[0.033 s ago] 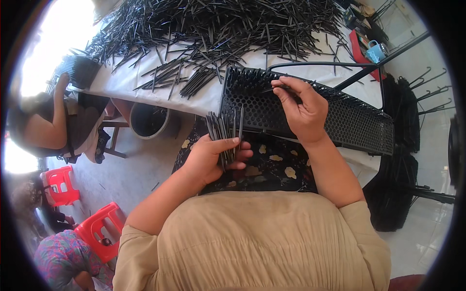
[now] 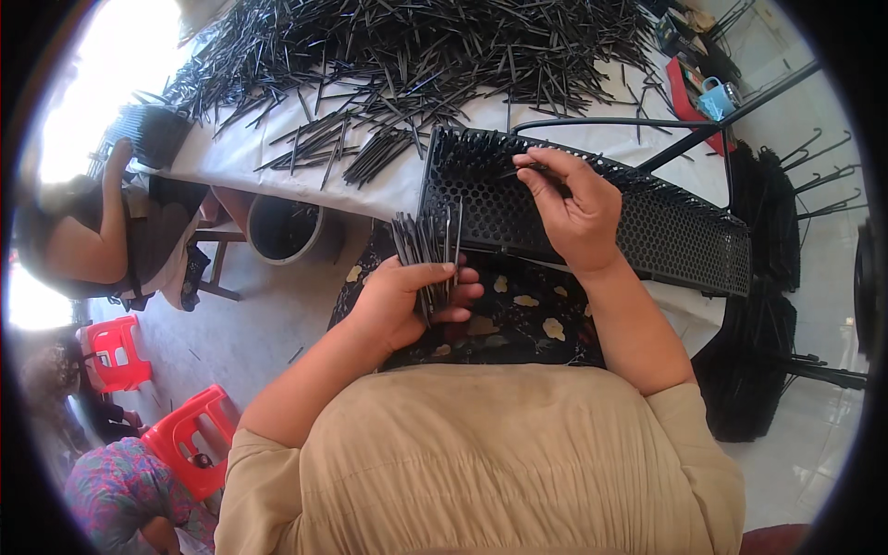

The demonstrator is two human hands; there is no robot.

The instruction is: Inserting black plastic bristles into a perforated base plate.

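Observation:
My left hand (image 2: 393, 301) is closed around a bundle of thin, flat black sticks (image 2: 421, 245), which point upward between thumb and fingers. One of them stands a little apart from the rest at the fingertips. My right hand (image 2: 578, 208) is over a long black rack (image 2: 666, 236) full of round holes, thumb and forefinger pinched on a thin dark stick, mostly hidden by the fingers. Along the rack's far side and left end, many black sticks (image 2: 472, 153) stand upright in the holes. The rack tilts down to the right in front of me.
A large heap of loose black sticks (image 2: 416, 46) covers the far side of the white-covered table (image 2: 388, 196). A grey bucket (image 2: 324, 240) stands on the floor at left, near a co-worker's arm (image 2: 116, 213). Red stools (image 2: 199, 444) are lower left; a blue mug (image 2: 714, 100) is at far right.
My right hand has shifted very slightly left over the rack. The rest looks the same.

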